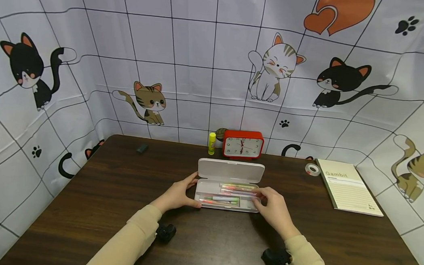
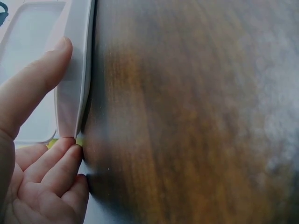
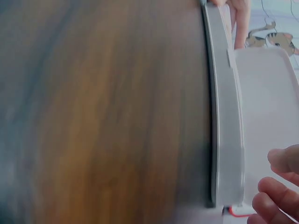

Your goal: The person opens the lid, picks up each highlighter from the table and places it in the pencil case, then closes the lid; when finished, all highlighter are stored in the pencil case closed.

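Observation:
A white plastic pencil case [image 1: 209, 184] lies with its lid [image 1: 231, 171] raised at the back. Inside it are several pens [image 1: 226, 199], light-coloured with pink, yellow and green parts. My left hand [image 1: 180, 193] holds the case's left end; its thumb [image 2: 56, 60] is against the front wall and the fingers [image 2: 60, 168] are at the end. Over the right end is my right hand [image 1: 274, 207], fingers bent loosely near the pen ends. In the right wrist view a small gap separates its thumb from its fingers [image 3: 275, 198], and nothing shows between them.
Behind the case stand a red alarm clock [image 1: 243, 144] and a yellow glue stick [image 1: 211, 144]. A roll of tape [image 1: 312, 169] and a notepad [image 1: 350, 187] lie at the right. A small dark block [image 1: 142, 149] is at the back left of the brown table [image 1: 208, 246].

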Action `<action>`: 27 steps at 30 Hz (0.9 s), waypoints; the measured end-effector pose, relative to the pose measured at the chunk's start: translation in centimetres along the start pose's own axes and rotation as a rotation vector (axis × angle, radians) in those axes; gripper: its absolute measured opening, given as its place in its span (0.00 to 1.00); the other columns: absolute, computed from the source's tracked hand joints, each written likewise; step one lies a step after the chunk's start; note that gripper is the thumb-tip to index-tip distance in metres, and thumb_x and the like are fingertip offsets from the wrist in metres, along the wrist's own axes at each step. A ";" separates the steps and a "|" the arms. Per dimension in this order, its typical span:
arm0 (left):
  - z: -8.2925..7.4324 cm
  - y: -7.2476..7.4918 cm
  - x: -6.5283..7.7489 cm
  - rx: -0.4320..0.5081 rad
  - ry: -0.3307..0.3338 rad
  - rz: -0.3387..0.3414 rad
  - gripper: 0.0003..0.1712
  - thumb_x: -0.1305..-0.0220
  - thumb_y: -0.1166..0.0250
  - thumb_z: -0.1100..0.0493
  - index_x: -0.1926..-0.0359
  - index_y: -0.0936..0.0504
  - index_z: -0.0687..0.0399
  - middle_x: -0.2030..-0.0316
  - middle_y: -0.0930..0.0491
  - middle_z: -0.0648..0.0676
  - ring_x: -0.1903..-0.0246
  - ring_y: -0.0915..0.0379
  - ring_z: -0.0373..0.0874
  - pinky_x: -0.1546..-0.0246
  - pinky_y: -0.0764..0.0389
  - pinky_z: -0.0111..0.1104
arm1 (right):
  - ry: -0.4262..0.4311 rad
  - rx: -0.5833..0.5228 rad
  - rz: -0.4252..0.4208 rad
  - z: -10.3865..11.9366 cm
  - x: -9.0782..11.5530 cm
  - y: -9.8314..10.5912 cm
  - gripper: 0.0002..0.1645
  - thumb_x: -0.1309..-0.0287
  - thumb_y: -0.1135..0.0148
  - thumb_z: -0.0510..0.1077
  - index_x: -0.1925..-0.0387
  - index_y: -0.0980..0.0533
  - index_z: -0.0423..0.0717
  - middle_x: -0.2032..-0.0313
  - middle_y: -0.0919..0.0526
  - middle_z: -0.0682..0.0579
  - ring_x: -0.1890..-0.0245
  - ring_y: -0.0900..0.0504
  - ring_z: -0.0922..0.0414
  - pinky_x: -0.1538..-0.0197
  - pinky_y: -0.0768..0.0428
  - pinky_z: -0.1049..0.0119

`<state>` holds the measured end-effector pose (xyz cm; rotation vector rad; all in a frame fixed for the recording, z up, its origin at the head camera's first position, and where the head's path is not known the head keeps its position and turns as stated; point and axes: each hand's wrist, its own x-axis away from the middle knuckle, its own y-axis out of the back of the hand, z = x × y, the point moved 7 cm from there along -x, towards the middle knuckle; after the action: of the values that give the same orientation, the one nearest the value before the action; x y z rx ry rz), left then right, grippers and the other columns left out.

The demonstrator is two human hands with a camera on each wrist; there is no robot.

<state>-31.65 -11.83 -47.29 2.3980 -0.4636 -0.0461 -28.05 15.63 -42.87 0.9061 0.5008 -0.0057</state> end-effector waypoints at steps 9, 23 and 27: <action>0.1 0.0 0.0 0.002 -0.009 -0.008 0.64 0.57 0.22 0.50 0.26 0.52 0.56 0.34 0.34 0.59 0.34 0.38 0.51 0.36 0.38 0.48 | -0.097 -0.016 0.036 -2.3 -0.3 0.8 0.20 0.50 0.31 0.34 0.53 0.21 0.35 0.61 0.18 0.43 0.61 0.19 0.49 0.57 0.19 0.54; -0.1 0.1 0.1 0.017 -0.002 -0.007 0.64 0.57 0.22 0.50 0.26 0.52 0.55 0.34 0.34 0.59 0.34 0.38 0.51 0.36 0.38 0.49 | -0.238 -0.151 0.192 -4.9 -0.7 -0.2 0.29 0.45 0.35 0.36 0.41 0.30 0.30 0.55 0.18 0.37 0.57 0.17 0.46 0.54 0.19 0.56; -0.1 0.1 0.1 0.010 0.001 0.001 0.64 0.56 0.22 0.49 0.26 0.52 0.55 0.34 0.35 0.58 0.34 0.39 0.51 0.35 0.39 0.49 | -0.224 -0.159 0.206 -4.8 -1.0 -0.4 0.29 0.44 0.36 0.35 0.41 0.30 0.31 0.56 0.18 0.38 0.58 0.17 0.47 0.55 0.19 0.56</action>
<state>-31.60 -11.81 -47.14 2.4076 -0.4665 -0.0425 -30.97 18.80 -45.23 0.7859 0.1948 0.1177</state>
